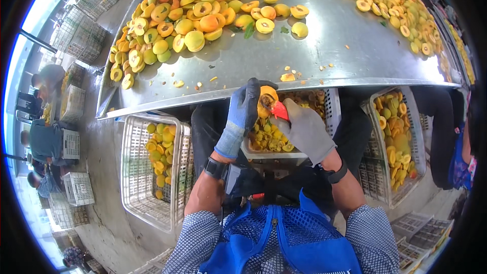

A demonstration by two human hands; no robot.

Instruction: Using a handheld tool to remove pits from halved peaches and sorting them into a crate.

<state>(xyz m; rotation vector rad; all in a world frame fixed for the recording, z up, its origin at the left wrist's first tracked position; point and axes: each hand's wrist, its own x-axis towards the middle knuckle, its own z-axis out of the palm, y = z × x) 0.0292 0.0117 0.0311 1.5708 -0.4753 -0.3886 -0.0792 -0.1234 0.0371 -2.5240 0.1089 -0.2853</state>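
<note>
Orange fruit (266, 99) — rounded, brown-centred — meets a red, seemingly plastic tool (280, 111).

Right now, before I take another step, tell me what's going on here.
The gloved left hand holds a cut yellow-orange fruit at the near edge of a metal table. The right hand, in a grey glove, grips a small red tool up at the fruit's brown centre. Heaped fruit halves lie on the table, and a white crate below the hands holds more fruit pieces.
</note>
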